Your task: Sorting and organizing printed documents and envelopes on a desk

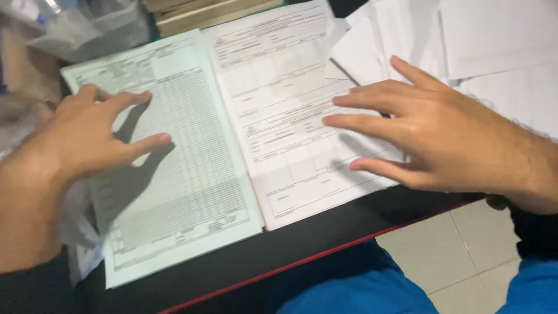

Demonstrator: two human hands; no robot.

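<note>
Dark desk (325, 244) with a red edge runs across the lower frame, and pale floor tiles (465, 256) show beyond it at lower right, past my blue trousers (360, 291). Crumpled clear plastic (87, 26) lies at upper left, with a stack of flat boards (209, 11) at top centre.

My left hand (75, 139) hovers at mid left over the pale green gridded form (186, 174), fingers spread and slightly curled, pinching nothing; its shadow falls on the sheet, and I cannot tell whether the fingertips touch it. That green form lies flat, its lower edge near the desk's rim.

Just beside it, edges touching, lies the white printed form (279, 104) at centre. My right hand (442, 139) rests on its right part, fingers stretched out and fanned apart, flat on the paper. Loose white sheets (494, 40) overlap in a pile at upper right.
</note>
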